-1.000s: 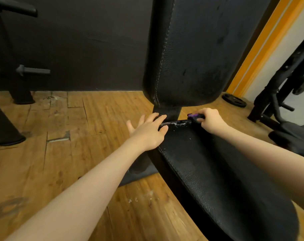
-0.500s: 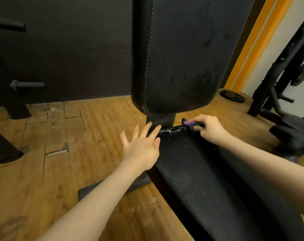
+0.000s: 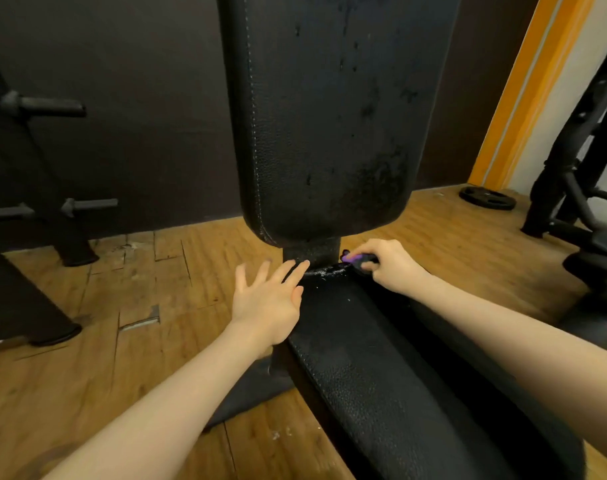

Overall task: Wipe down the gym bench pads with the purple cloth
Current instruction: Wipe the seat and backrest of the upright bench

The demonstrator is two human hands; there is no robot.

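1. Right now the right hand (image 3: 387, 263) is curling its fingers around the small bunched-up purple cloth (image 3: 351, 258), and only a little bit of purple is peeking out past the knuckles.
2. That cloth is sitting at the far end of the long black bumpy leather seat pad (image 3: 381, 368), right where it is meeting the tall black upright back pad (image 3: 323, 116).
3. It is looking soft and light, so it is probably squashing easily and can be pushed into the narrow gap between the two pads. That is my guess from how small it is bunching up.
4. Holding it in a tight ball is good for the gap, I think. For the big flat parts, spreading it out under a flat palm is likely working better.
5. The left hand (image 3: 269, 299) is holding nothing. Its fingers are straight and spread, with the fingertips (image 3: 304, 266) reaching to the edge of the seat pad by the black metal post (image 3: 312, 252).
6. Both pads are looking firm and a bit squishy, with rough skin and white stitching. White crumbs (image 3: 326, 271) are sitting along the seam, so the cloth may be needing a hard rub there.
7. Underneath, the brown wooden floor (image 3: 139, 306) is showing cracks.
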